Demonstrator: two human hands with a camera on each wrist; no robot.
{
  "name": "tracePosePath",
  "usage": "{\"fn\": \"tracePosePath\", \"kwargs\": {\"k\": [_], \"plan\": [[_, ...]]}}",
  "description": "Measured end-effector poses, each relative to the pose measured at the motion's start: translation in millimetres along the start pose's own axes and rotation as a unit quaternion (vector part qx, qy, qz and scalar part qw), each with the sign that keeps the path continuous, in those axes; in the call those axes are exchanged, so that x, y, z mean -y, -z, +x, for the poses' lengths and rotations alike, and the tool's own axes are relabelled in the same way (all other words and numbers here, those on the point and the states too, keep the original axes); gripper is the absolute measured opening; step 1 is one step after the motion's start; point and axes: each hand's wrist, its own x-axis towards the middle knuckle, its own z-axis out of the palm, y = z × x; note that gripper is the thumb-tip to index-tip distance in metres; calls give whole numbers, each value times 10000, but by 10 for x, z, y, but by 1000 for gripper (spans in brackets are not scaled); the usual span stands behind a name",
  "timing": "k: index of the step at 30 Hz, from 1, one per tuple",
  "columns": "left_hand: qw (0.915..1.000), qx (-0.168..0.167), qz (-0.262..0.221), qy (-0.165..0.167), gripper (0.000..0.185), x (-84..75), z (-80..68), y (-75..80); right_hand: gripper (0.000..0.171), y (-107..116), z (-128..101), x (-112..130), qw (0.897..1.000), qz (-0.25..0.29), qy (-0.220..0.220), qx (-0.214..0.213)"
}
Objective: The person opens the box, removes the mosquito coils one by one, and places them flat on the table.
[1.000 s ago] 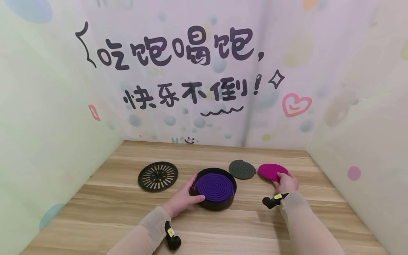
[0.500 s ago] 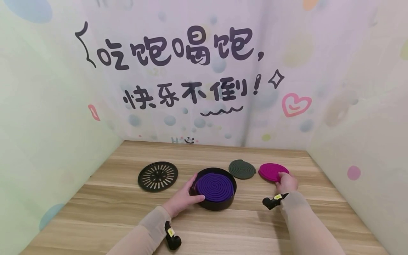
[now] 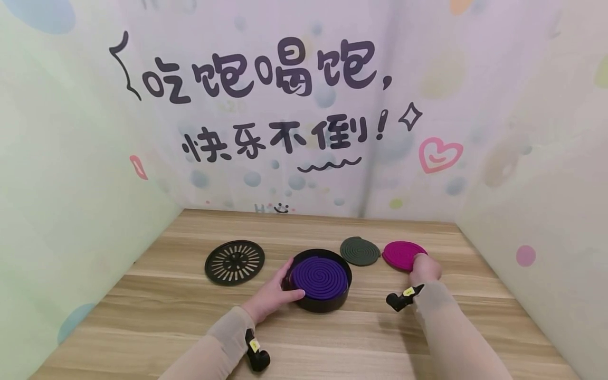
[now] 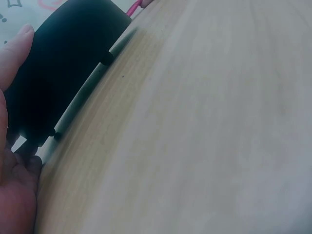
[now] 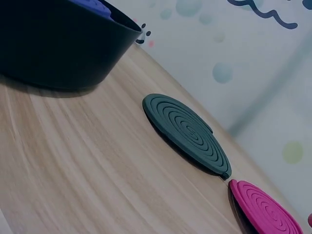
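Observation:
My left hand (image 3: 271,300) grips the left side of a round black mosquito coil holder (image 3: 324,304), thumb at the near rim and fingers around the far side. A purple mosquito coil (image 3: 319,277) lies flat inside it. In the left wrist view, the dark side wall of the holder (image 4: 68,63) stands between thumb and fingers, with small feet below. To the right, my right hand (image 3: 425,268) pinches the near right edge of a pink mosquito coil (image 3: 401,254). In the right wrist view this coil (image 5: 268,209) shows at the bottom corner, its left edge close over the table.
Left of the holder lies a black slotted round lid (image 3: 235,262). A dark green mosquito coil (image 3: 360,250) sits between the holder and the pink coil, nearly at the pink one's edge. Printed fabric walls (image 3: 304,184) enclose the wooden table (image 3: 332,348) behind and on both sides.
My right hand has turned so its knuckles now cover the fingertips at the pink coil's edge; the coil first slid slightly right, then back left. The left hand and holder keep their place.

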Motion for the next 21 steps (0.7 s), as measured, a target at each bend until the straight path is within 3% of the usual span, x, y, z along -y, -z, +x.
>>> {"fn": "tracePosePath", "kwargs": {"k": [1, 6, 21], "plan": [[10000, -5, 4, 4, 98, -5, -5, -1, 25, 15, -8, -12, 9960, -762, 448, -134], [10000, -29, 48, 12, 98, -40, -27, -4, 19, 33, 13, -76, 9873, -1325, 863, -178], [10000, -31, 74, 4, 97, -26, -3, -8, 8, 82, -28, -36, 9842, -1529, 872, -187]]}}
